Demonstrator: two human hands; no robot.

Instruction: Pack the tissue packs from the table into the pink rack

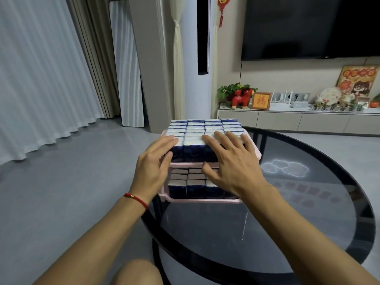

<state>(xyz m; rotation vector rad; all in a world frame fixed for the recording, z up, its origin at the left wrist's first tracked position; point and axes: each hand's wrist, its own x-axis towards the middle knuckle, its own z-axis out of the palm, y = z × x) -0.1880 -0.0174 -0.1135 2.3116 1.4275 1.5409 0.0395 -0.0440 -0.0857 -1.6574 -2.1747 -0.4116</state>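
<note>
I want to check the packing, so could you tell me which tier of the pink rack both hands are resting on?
The upper tier: both the left hand and right hand lie open on its blue-and-white tissue packs; the lower tier is untouched.

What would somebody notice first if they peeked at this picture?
First, the two-tier pink plastic rack at the near-left edge of the round dark glass table, both tiers crammed with upright blue-and-white tissue packs. Next, the two bare hands spread on the top tier's front rows: the left hand, with a red string bracelet on its wrist, and the right hand. Behind, a big black television hangs on the wall.
</note>
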